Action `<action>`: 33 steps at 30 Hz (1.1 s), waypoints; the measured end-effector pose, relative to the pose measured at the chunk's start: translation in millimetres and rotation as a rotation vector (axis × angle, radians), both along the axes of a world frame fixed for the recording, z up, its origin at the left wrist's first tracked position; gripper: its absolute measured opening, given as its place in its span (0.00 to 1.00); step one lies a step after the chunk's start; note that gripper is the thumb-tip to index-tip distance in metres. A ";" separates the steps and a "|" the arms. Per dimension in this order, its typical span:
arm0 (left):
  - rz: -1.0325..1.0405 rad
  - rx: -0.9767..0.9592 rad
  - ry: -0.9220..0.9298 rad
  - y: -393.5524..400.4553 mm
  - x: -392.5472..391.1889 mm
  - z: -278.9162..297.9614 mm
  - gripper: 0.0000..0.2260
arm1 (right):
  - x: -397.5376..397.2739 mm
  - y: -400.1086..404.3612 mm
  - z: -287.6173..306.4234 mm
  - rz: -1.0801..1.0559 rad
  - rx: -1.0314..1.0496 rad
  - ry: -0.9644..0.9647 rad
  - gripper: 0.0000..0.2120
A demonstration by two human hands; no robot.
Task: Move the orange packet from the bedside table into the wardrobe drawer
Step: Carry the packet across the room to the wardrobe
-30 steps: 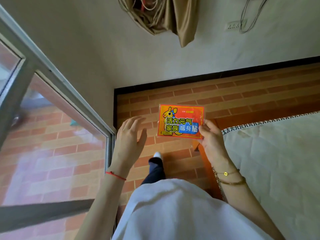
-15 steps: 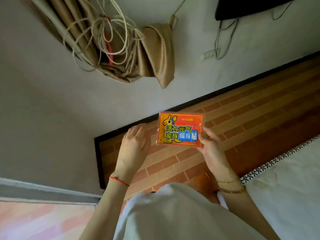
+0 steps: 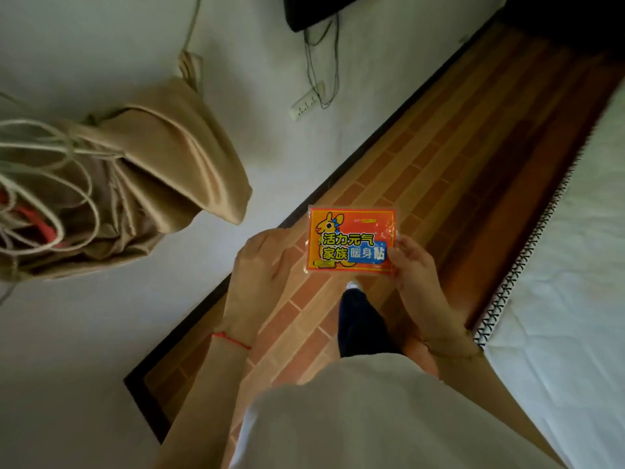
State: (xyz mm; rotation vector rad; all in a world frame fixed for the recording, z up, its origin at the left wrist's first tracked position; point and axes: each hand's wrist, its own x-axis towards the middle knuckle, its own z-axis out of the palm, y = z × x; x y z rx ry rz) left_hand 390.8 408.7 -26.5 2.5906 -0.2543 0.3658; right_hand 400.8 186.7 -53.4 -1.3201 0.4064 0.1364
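Observation:
The orange packet (image 3: 351, 241), printed with a yellow kangaroo and a blue label, is held flat in front of me above the brick-patterned floor. My right hand (image 3: 414, 269) pinches its lower right corner. My left hand (image 3: 262, 265) hovers just left of the packet with its fingers loosely curled and holds nothing; whether it touches the packet's edge I cannot tell. Neither the bedside table nor the wardrobe drawer is in view.
A bed with a white cover (image 3: 558, 265) runs along the right. A tied-up tan curtain (image 3: 145, 170) with coiled cords hangs on the white wall at left. A power strip (image 3: 306, 104) and cables hang below a dark screen. My leg (image 3: 360, 319) steps on the floor strip.
The view has swung right: the glass door at left is gone, and the curtain, power strip and bed edge have shifted. The packet stays in my right hand; my left hand has moved closer to it.

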 end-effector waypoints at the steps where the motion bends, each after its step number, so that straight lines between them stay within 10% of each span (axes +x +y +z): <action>1: -0.032 -0.012 -0.010 -6.7 21.7 3.1 0.16 | 18.1 -3.9 -0.9 -0.022 0.012 0.006 0.13; 23: -0.266 -0.192 0.290 -197.0 477.3 11.4 0.34 | 396.0 -182.0 1.9 -0.411 -0.036 -0.045 0.11; 33: -0.472 -0.081 0.191 -311.0 711.9 -19.7 0.14 | 585.0 -290.5 -9.1 -0.576 -0.011 -0.072 0.09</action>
